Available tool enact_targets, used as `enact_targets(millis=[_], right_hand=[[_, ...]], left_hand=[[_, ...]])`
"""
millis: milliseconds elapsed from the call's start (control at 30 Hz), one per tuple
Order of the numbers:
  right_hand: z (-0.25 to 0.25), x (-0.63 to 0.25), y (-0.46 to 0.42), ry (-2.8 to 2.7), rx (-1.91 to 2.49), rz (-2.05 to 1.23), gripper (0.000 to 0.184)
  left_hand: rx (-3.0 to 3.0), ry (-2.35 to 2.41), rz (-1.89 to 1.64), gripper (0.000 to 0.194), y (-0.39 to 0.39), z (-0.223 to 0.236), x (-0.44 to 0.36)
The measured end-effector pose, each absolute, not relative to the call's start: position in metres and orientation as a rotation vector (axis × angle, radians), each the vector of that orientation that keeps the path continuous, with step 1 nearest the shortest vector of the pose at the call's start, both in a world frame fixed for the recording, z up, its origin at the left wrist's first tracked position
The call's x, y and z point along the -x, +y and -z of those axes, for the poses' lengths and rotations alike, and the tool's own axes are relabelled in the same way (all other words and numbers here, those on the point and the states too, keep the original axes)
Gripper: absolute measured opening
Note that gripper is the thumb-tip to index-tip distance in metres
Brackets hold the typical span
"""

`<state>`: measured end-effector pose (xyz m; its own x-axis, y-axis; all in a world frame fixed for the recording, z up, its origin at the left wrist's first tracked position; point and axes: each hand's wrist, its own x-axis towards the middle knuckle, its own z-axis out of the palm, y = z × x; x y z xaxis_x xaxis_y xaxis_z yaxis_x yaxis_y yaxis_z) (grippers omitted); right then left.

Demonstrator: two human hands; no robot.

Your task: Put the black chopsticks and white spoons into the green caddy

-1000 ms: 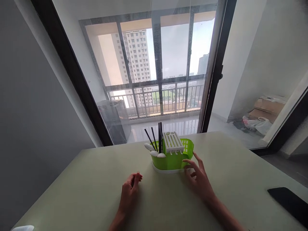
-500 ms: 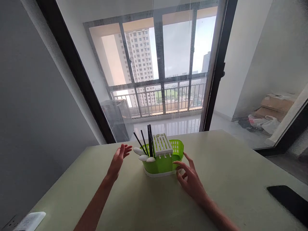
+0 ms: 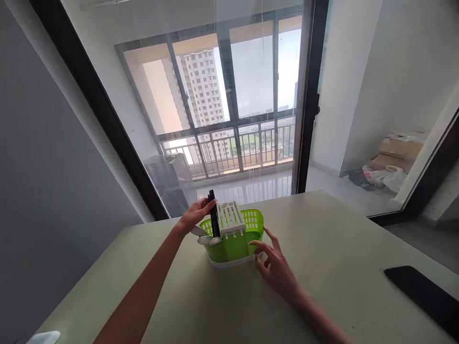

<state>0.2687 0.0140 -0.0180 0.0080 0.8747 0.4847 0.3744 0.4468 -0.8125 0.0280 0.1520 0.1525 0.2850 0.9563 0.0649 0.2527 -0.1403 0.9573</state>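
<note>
A green cutlery basket (image 3: 234, 249) with a white base stands upright on the table. My left hand (image 3: 195, 213) is closed around the upper part of a bundle of black chopsticks (image 3: 215, 223), whose lower ends sit in the basket's left compartment. Several white spoons (image 3: 204, 240) lean out over the left front rim, just below that hand. In the middle of the basket is a slotted white rack (image 3: 230, 218). My right hand (image 3: 278, 273) grips the basket's right end, with curved fingers at its rim and front wall.
The pale green table (image 3: 172, 296) reaches back to a glass door. A black flat object (image 3: 423, 296) lies at the right, and a white object (image 3: 45, 337) at the near left corner. Beyond the glass, cardboard boxes (image 3: 401, 152) and bags rest on the floor.
My left hand has moved right to the chopsticks and closed on them, and the spread sticks are now gathered together. My right hand keeps its place at the basket. The view has shifted slightly.
</note>
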Motion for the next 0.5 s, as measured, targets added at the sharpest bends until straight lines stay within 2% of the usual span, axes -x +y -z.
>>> enact_targets(millis=[300,500], right_hand=[[0.02,-0.271,0.018,-1.596,1.106,-0.566,0.036],[0.022,-0.271,0.017,-1.591,1.078,-0.604,0.036]], left_hand=[[-1.594,1.17,-1.077,0.052,0.161,-0.14,-0.03],[-1.529,1.173,-1.199,0.038,0.153,-0.15,-0.021]])
